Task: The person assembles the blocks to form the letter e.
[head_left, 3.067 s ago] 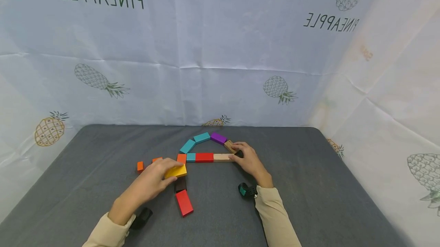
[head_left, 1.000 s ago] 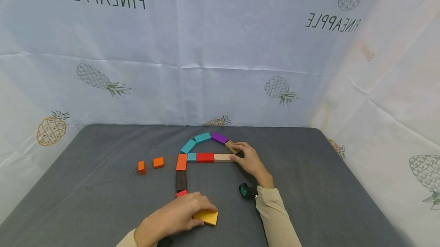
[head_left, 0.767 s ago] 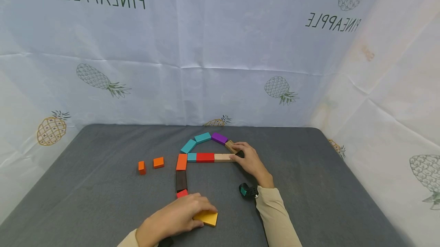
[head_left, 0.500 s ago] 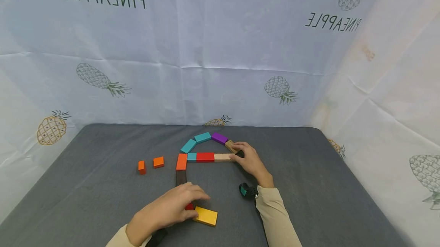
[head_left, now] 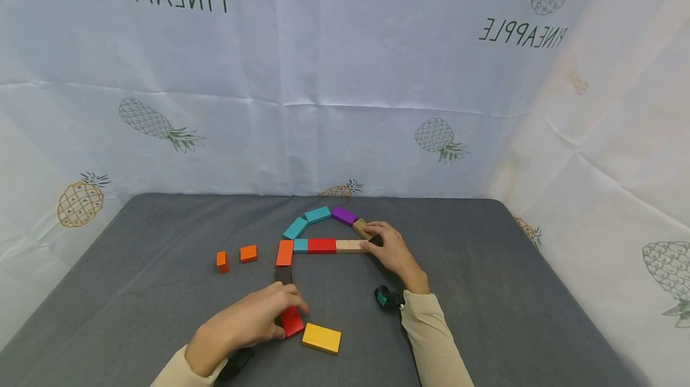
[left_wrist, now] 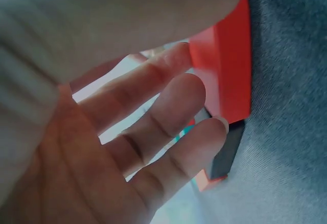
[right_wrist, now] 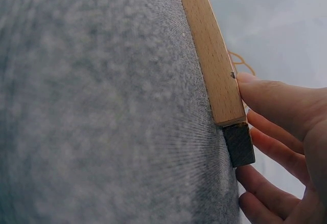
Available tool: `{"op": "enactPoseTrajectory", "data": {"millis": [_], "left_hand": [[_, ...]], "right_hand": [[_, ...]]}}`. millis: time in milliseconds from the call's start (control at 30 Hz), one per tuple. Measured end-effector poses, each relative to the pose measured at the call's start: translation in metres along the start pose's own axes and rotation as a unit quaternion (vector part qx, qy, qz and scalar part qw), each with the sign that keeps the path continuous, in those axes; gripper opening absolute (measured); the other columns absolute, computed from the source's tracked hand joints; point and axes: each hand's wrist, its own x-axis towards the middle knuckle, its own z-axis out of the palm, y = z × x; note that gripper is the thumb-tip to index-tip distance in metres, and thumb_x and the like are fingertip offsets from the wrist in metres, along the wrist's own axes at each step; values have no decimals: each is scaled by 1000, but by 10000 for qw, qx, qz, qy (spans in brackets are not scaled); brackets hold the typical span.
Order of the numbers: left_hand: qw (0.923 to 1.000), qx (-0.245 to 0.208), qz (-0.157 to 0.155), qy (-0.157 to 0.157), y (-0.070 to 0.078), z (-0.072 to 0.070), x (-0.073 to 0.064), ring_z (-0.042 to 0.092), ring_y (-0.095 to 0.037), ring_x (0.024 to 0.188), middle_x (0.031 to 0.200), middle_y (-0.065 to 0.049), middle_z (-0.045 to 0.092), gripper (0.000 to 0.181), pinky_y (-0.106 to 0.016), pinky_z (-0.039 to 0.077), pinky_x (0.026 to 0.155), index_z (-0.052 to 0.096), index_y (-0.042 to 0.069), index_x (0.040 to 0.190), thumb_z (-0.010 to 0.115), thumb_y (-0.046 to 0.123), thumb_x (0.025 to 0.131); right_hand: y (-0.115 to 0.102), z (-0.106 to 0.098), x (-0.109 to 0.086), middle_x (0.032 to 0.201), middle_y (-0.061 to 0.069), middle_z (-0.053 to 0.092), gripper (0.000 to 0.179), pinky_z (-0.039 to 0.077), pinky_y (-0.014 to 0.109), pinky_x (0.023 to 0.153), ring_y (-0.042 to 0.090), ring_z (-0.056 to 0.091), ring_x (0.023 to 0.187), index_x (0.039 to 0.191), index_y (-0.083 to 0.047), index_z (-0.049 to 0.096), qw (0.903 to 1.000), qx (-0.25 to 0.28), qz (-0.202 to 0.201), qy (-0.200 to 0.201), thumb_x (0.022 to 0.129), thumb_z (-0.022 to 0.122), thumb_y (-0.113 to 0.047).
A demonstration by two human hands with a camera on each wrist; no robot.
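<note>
My left hand [head_left: 253, 318] is at a red block [head_left: 291, 322], the front piece of a short column of blocks. In the left wrist view the thumb lies along one side of that red block [left_wrist: 232, 70], and the index fingertip touches the other. A yellow block [head_left: 321, 338] lies flat just right of it. My right hand [head_left: 396, 255] holds the black block [right_wrist: 239, 144] at the right end of a row, its thumb on the adjoining pale wooden block [right_wrist: 212, 60] and its fingers curled behind.
Two small orange blocks [head_left: 248, 254] lie apart on the left. An arch of teal [head_left: 295, 228], purple [head_left: 344, 215] and brown [head_left: 361, 229] blocks stands behind the row, which includes a red block [head_left: 321, 246]. An orange block [head_left: 284, 253] and dark block [head_left: 283, 275] continue the column. Grey cloth [head_left: 458, 267] covers the table.
My left hand carried the yellow block from beside the column to the front right, let go of it, then moved left to the front red block. My right hand has stayed in place.
</note>
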Motion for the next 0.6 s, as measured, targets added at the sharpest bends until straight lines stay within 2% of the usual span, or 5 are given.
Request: {"op": "enactPoseTrajectory", "data": {"millis": [167, 433, 600], "left_hand": [[9999, -38, 100, 0, -2, 3, 1, 50, -7, 95, 105, 12, 62, 33, -23, 51, 77, 74, 21, 103, 80, 1, 78], [9998, 53, 190, 90, -2, 5, 3, 51, -6, 95, 105, 11, 61, 29, -25, 51, 78, 74, 20, 105, 81, 7, 80], [9996, 76, 148, 232, -1, 0, 1, 52, -9, 97, 108, 8, 62, 33, -25, 52, 79, 73, 17, 111, 82, 11, 79]], "right_hand": [[1, 0, 0, 141, 12, 55, 43, 37, 58, 111, 37, 47, 135, 131, -6, 64, 10000, -1, -2, -27, 92, 71, -24], [1, 1, 0, 141, 12, 55, 43, 37, 57, 111, 36, 47, 135, 131, -6, 65, 10000, 33, 4, -18, 92, 71, -24], [0, 0, 0, 141, 13, 55, 43, 37, 57, 111, 36, 48, 135, 131, -6, 65, 10000, 5, 19, -4, 92, 72, -24]]}}
